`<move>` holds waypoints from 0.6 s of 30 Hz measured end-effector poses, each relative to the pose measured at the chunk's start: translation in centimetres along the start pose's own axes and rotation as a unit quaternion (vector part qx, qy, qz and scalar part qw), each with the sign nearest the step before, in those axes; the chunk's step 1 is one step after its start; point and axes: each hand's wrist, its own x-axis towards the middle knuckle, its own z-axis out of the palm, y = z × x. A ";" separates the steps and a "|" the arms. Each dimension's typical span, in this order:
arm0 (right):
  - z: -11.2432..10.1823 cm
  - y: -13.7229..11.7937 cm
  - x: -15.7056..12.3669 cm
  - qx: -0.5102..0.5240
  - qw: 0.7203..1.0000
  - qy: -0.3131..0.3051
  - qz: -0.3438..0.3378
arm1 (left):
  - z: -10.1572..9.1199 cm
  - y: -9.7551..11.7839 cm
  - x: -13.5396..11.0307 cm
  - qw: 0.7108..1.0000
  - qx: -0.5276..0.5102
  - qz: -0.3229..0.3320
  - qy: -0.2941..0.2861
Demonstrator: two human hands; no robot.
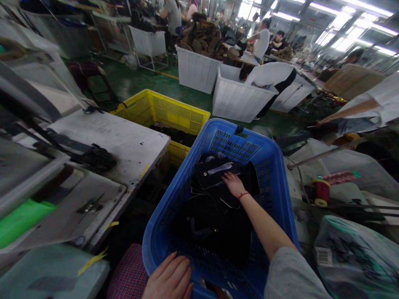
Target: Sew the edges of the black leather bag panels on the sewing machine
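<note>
Left hand (pixel 170 279) rests on blue basket (pixel 177 187) rim; yellow crate (pixel 174 112), worktable (pixel 124 141) beyond.

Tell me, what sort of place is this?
Likely a sewing or footwear factory: right hand on black cut pieces in a blue crate, red thread spool nearby, white bins of brown material.

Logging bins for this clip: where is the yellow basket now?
Head view, left of centre: the yellow basket stands on the floor just behind the blue basket that the right hand reaches into, beside the grey worktable.
</note>
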 end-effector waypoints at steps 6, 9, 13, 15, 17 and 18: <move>7.5 3.0 -7.2 0.184 0.946 0.067 0.259 | 0.1 0.0 0.0 1.000 -0.005 -0.005 0.013; 10.9 3.3 -9.5 0.317 0.872 0.043 0.371 | 0.1 0.0 -0.1 1.000 -0.007 -0.002 0.006; 15.3 2.3 -8.4 0.468 0.778 0.067 0.414 | 0.1 -0.1 -0.4 1.000 0.000 0.009 0.010; 17.3 1.3 -6.9 0.510 0.741 0.114 0.421 | 0.2 -0.2 -0.4 1.000 0.007 0.011 0.007; 19.0 0.2 -5.6 0.533 0.708 0.173 0.430 | 0.2 -0.3 -0.5 1.000 0.015 0.012 0.006; 19.7 -0.3 -5.1 0.539 0.692 0.202 0.435 | 0.3 -0.3 -0.5 1.000 0.019 0.014 0.008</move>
